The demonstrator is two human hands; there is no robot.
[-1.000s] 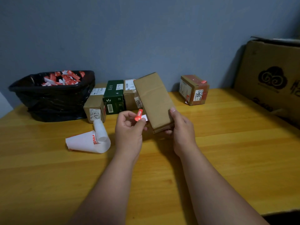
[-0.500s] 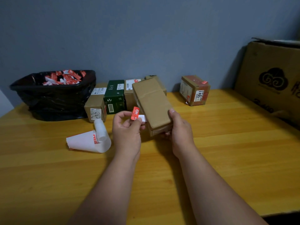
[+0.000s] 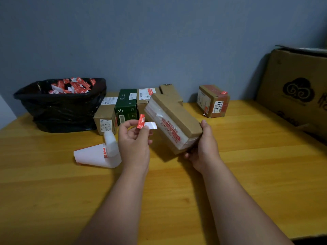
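Red-and-white sticker (image 3: 141,122) is pinched between thumb and forefinger of the left hand (image 3: 133,144). The other fingers are curled loosely beneath. The sticker's white tail is curled toward the parcel (image 3: 174,121) and sits just beside its taped face; contact cannot be confirmed.

The parcel is gripped at its near end by the right hand (image 3: 206,147), thumb on the upper edge, fingers wrapped underneath. It is held tilted, clear of the table (image 3: 247,165).

Change over the last 1 s: the parcel has been rolled. The plain cardboard face was up; now the clear-taped face with red print is turned toward the sticker. The sticker has been kept pinched and lifted slightly. Judged: a face is being presented for labelling, and sticking is not yet done.

- Left of the parcel: a curled backing sheet (image 3: 95,154).
- Behind it: a row of small boxes (image 3: 125,106).
- Behind-left: a black bin bag (image 3: 60,106) holding red-white scraps.
- Behind-right: a box marked 5041 (image 3: 213,101).
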